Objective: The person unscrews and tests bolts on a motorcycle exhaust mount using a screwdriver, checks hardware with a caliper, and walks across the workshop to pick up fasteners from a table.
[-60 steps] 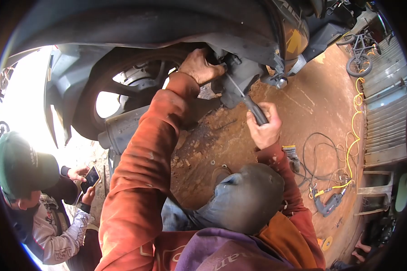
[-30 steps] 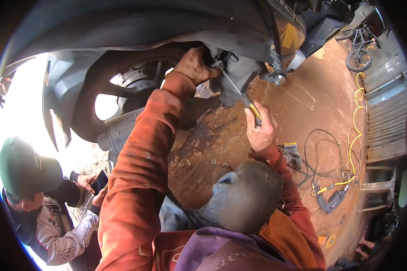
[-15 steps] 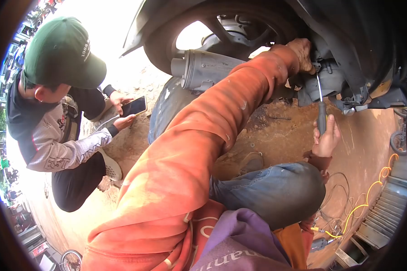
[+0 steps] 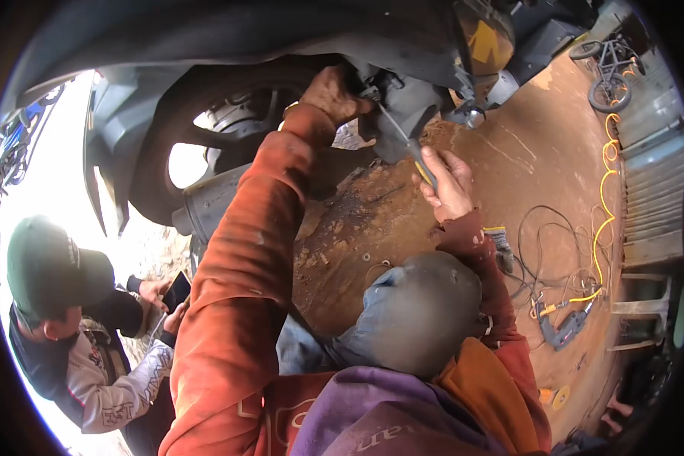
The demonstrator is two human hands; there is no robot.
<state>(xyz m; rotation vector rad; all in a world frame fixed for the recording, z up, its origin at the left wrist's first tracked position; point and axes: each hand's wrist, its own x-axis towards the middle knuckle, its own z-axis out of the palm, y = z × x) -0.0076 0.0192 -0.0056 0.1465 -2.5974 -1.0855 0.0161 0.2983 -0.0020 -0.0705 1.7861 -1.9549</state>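
One crouching person in a green cloth cap [image 4: 57,266], head bowed, two hands around one dark rectangular phone [image 4: 177,292]. Next, one black spoked wheel [image 4: 153,144] under one dark plastic vehicle body [image 4: 235,38]; one grey cylindrical muffler [image 4: 216,199] below the wheel. Wearer: two hands, two orange-red sleeves. Left arm reaches up and forward, elbow nearly straight; left hand [image 4: 334,95] is back-up, fingers curled in beside the wheel, near a small metal fitting [image 4: 372,93]. Left grip is partly hidden; cannot tell what it holds. One screwdriver with thin metal shaft and black-yellow handle [image 4: 416,152] slants from that fitting down to the right hand [image 4: 450,184]; tip contact unclear. Right elbow bent, forearm raised, thumb along handle, grip closed around it. Farther right, on brown floor [image 4: 539,167]: one grey knit glove [image 4: 501,247], one blue-grey power drill [image 4: 562,328], one yellow coiled hose [image 4: 609,213], one small dark bicycle [image 4: 612,72].
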